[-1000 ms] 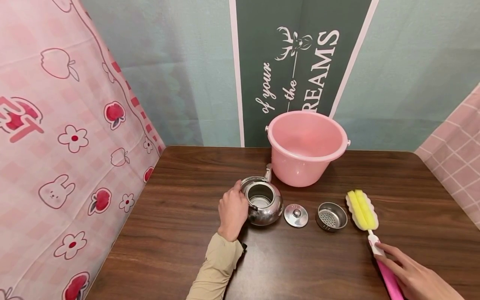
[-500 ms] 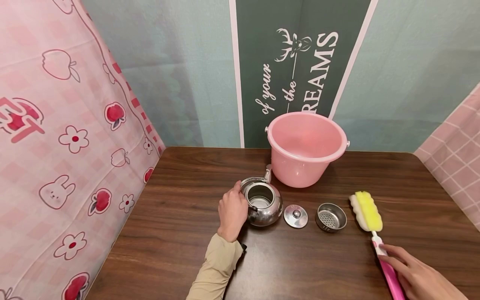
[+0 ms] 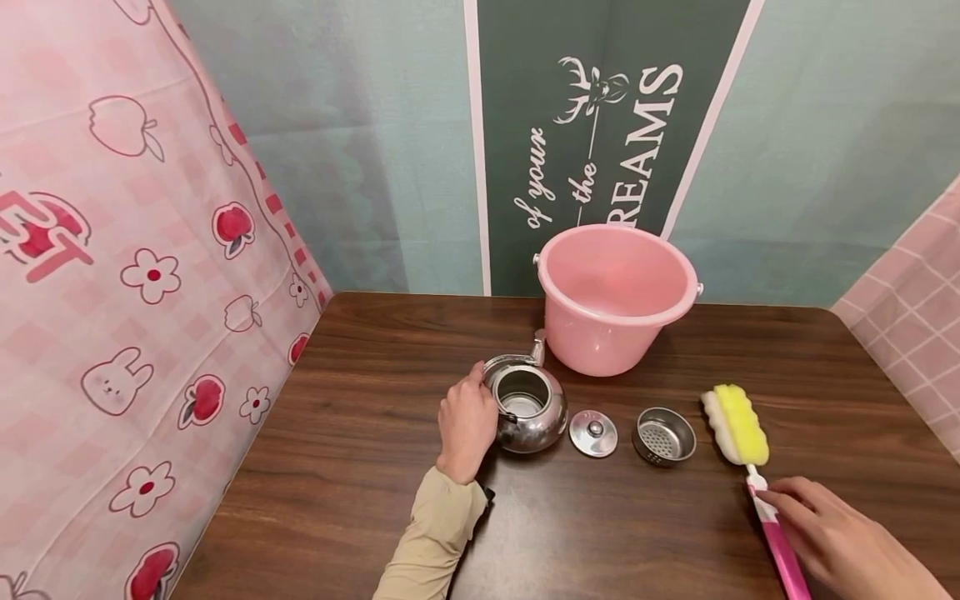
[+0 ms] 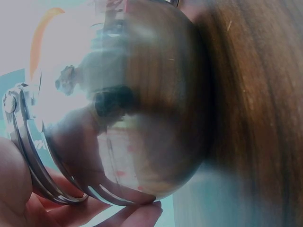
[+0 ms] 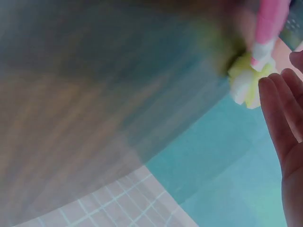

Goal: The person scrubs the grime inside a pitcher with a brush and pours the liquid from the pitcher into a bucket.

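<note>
A shiny steel kettle (image 3: 546,429) stands lidless on the table, its spout pointing toward the pink bucket. My left hand (image 3: 467,425) holds it at the folded-down handle (image 4: 31,137); the left wrist view shows thumb and fingers around that handle, with fingertips against the kettle's body. On the right lies a sponge brush (image 3: 744,429) with a yellow and white head and a pink handle. My right hand (image 3: 836,529) is beside the brush, fingertips right at its white neck. In the right wrist view those fingers (image 5: 279,113) are straight, not wrapped around the handle.
Between kettle and brush lie a round steel lid (image 3: 593,433) with a knob and a perforated steel strainer (image 3: 664,437). The pink bucket (image 3: 600,342) stands behind them near the table's back edge. Patterned curtains (image 3: 150,275) hang at the left, back and right.
The brush has rolled, so its white side now faces left, and it has shifted slightly right. My right hand has moved a little with it. My left hand stays on the kettle.
</note>
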Motion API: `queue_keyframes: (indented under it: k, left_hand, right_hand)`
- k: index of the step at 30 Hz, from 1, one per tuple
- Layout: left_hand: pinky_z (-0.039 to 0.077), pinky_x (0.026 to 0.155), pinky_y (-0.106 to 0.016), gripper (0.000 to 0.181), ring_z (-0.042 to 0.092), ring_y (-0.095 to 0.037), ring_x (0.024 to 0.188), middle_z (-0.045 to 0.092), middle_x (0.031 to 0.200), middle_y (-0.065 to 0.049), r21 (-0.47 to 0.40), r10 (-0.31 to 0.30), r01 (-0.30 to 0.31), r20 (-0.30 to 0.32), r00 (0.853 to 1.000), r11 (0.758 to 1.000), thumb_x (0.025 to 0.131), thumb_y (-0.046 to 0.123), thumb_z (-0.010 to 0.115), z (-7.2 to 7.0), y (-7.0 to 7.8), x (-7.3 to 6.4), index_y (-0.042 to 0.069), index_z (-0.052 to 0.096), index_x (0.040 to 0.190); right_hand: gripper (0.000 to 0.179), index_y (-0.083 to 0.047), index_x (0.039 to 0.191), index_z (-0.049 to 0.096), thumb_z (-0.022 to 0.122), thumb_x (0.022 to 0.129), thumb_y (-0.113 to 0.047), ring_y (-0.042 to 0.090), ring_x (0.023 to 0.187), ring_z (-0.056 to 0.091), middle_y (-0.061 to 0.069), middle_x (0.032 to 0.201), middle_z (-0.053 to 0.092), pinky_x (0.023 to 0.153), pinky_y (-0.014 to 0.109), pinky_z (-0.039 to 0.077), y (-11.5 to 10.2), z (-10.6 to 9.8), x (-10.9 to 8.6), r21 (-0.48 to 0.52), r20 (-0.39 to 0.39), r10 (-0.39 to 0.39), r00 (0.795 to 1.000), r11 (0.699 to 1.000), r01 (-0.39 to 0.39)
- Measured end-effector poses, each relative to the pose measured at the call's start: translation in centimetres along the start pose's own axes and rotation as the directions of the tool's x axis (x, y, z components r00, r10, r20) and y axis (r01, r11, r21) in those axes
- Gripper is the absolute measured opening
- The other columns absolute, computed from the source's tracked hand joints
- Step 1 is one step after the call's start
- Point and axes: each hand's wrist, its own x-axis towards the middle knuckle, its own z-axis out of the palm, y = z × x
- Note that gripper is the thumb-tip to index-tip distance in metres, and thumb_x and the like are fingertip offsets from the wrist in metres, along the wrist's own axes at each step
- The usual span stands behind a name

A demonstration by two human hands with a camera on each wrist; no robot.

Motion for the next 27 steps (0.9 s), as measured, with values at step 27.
queue_keyframes:
  k: [27]
  left_hand:
    - [0.05,0.067,-0.054,0.037,0.068,-0.043,0.088,0.071,0.113,-0.012,-0.064,-0.019,0.025,0.095,0.995,0.998,0.093,0.013,0.047,-0.8,-0.3,0.3,0.016,0.065,0.126]
  right_hand:
    - [0.028,-0.012,0.118,0.065,0.067,0.091,-0.021,0.009,0.083,0.062,-0.001,0.105,0.068,0.071,0.027,0.051,-5.5,2.4,13.9,0.279,0.048,0.257,0.965,0.925,-0.26]
